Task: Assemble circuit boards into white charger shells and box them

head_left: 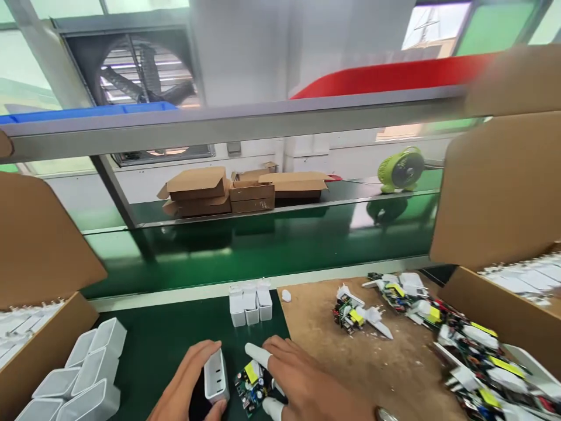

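My left hand (186,380) is closed around a white plastic charger housing (215,377), whose slotted end faces up. To its right, my right hand (307,383) wears white finger cots on at least two fingertips. Those fingers are curled about the right side of a small green circuit board (250,386) carrying a yellow-wrapped part, low over the dark green mat (170,327). The board and the housing are a short gap apart. Straight ahead stand several white housings (250,304) in a close group.
Several open white housings (94,365) stand at left beside a carton (65,333) of white parts. Piled circuit boards (477,351) cover the right side of a brown board (350,368), near another carton (495,304). A green conveyor (280,240) and a fan (401,169) lie beyond.
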Available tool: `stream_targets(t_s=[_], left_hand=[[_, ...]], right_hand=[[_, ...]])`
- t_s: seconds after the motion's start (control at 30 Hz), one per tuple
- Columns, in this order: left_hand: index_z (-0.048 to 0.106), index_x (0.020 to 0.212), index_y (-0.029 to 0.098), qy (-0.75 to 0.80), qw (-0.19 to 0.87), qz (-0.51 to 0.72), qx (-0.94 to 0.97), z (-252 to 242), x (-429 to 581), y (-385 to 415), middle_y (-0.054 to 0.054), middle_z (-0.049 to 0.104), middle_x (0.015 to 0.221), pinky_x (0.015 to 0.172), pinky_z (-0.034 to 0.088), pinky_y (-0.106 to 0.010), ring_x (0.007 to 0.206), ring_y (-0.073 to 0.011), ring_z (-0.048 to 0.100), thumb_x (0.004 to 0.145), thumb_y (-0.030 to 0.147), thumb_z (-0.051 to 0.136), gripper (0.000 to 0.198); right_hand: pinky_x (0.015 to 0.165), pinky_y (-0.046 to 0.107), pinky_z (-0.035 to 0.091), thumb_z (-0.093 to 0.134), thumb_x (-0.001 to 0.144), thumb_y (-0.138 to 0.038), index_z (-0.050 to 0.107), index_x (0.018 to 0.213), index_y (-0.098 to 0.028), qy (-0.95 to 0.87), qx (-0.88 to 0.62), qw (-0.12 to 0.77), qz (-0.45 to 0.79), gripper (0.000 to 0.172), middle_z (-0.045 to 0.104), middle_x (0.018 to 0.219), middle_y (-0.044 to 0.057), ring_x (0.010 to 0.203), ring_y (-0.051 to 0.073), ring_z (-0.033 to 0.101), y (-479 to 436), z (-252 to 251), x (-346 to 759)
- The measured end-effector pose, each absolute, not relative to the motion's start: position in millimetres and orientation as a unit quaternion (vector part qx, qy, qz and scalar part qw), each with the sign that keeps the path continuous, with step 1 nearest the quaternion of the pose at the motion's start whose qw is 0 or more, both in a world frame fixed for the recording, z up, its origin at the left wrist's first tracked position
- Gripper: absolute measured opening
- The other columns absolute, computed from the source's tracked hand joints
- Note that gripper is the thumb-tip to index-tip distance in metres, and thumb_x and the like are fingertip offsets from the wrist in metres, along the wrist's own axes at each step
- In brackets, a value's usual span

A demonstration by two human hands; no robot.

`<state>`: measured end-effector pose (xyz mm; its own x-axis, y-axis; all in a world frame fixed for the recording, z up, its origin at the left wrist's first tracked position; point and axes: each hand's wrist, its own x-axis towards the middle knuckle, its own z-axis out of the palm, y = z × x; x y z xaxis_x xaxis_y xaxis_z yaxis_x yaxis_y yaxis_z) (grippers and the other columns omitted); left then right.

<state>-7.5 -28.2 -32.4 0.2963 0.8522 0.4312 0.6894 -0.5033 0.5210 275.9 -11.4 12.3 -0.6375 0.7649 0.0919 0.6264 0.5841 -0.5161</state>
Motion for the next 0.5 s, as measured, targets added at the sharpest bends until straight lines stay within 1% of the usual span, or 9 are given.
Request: stream_targets(t_s=[0.1,0.17,0.27,0.33,0.4,0.43,0.5], left_hand=[[0.051,0.153,0.027,0.47,0.127,0.328,0.81,-26.5,-7.7,-26.9,-0.014,0.065,0.148,0.102,0.062,-0.032,0.132,-0.0296,0.069,0.09,0.017,0.07,0.067],[0.046,0.157,0.028,0.463,0.135,0.323,0.814,-23.5,-9.7,-25.9,-0.014,0.062,0.151,0.102,0.062,-0.032,0.134,-0.0301,0.067,0.09,0.02,0.073,0.072],[0.036,0.161,0.03,0.457,0.161,0.34,0.806,-21.2,-11.0,-24.3,-0.014,0.06,0.153,0.105,0.061,-0.035,0.136,-0.0305,0.065,0.088,0.025,0.08,0.085],[0.032,0.162,0.03,0.455,0.172,0.351,0.8,-23.5,-10.5,-22.7,-0.014,0.061,0.151,0.104,0.062,-0.036,0.134,-0.03,0.067,0.087,0.027,0.082,0.091],[0.033,0.162,0.03,0.463,0.159,0.353,0.798,-30.3,-8.8,-20.2,-0.016,0.061,0.15,0.104,0.063,-0.04,0.133,-0.0317,0.067,0.087,0.031,0.084,0.091],[0.035,0.162,0.029,0.461,0.138,0.358,0.8,-35.2,-7.1,-18.8,-0.018,0.06,0.151,0.104,0.062,-0.044,0.134,-0.0343,0.066,0.086,0.037,0.085,0.092],[0.043,0.159,0.027,0.446,0.075,0.375,0.809,-45.8,-1.9,-16.5,-0.021,0.057,0.152,0.105,0.06,-0.054,0.137,-0.0412,0.061,0.08,0.052,0.088,0.094]], right_hand=[[0.108,0.048,0.05,0.057,0.072,-0.006,0.063,0.137,-0.017,-0.88,-0.388,0.159,0.225,0.066,0.069,0.126,0.014,0.119,0.032,0.061,-9.4,16.1,272.1],[0.107,0.049,0.051,0.059,0.07,-0.007,0.062,0.139,-0.017,-0.879,-0.391,0.167,0.216,0.069,0.068,0.126,0.014,0.117,0.032,0.061,-8.1,17.4,269.7],[0.104,0.049,0.053,0.061,0.074,-0.009,0.061,0.139,-0.015,-0.874,-0.401,0.184,0.204,0.066,0.067,0.128,0.015,0.116,0.033,0.062,-6.6,18.6,268.3],[0.106,0.048,0.052,0.059,0.071,-0.005,0.062,0.134,-0.014,-0.875,-0.402,0.185,0.195,0.063,0.065,0.134,0.016,0.121,0.033,0.06,-6.0,21.2,268.3],[0.107,0.046,0.052,0.056,0.068,-0.001,0.066,0.122,-0.015,-0.878,-0.397,0.19,0.187,0.057,0.064,0.136,0.016,0.123,0.032,0.06,-6.6,26.5,267.3],[0.107,0.045,0.053,0.055,0.068,0.0,0.066,0.118,-0.017,-0.879,-0.393,0.195,0.189,0.053,0.065,0.135,0.016,0.123,0.031,0.06,-7.5,29.8,266.2],[0.103,0.04,0.055,0.055,0.071,0.0,0.065,0.118,-0.02,-0.873,-0.385,0.222,0.202,0.052,0.067,0.129,0.012,0.12,0.028,0.062,-10.0,35.4,262.3]])
